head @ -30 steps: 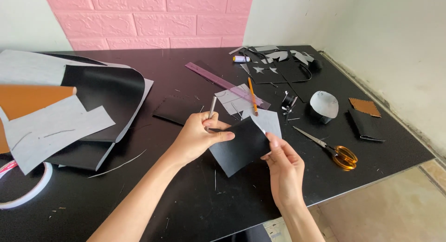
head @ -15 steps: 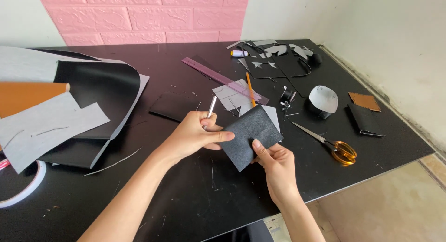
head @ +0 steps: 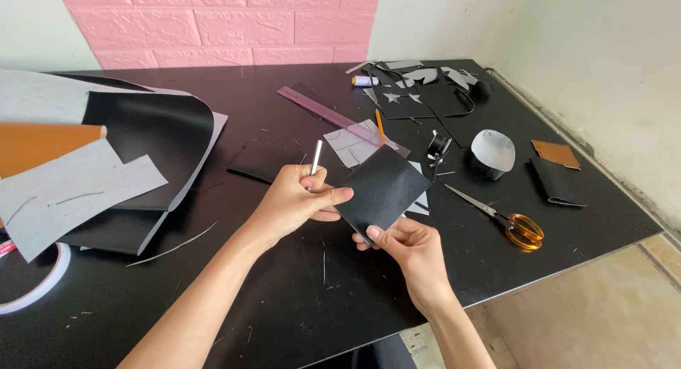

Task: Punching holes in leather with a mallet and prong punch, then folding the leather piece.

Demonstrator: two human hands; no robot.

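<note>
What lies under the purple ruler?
The purple ruler lies partly across grey paper pieces on the black table, beside an orange pencil. Anything beneath those pieces is covered.

Leathercraft workshop: leather sheets point(head: 152, 138), scissors point(head: 507, 219), ruler point(head: 333, 119).

Two hands hold a leather square point(head: 381, 192) above the middle of the surface point(head: 284, 298), the left hand point(head: 294, 202) at its left edge, the right hand point(head: 408, 245) under its near corner. Scissors point(head: 507, 220) lie to the right. A ruler point(head: 333, 117) and pencil point(head: 380, 126) lie behind, on paper templates point(head: 351, 148). Stacked leather sheets point(head: 106, 170) lie at left, a tape roll point(head: 32, 291) in front of them.
</note>
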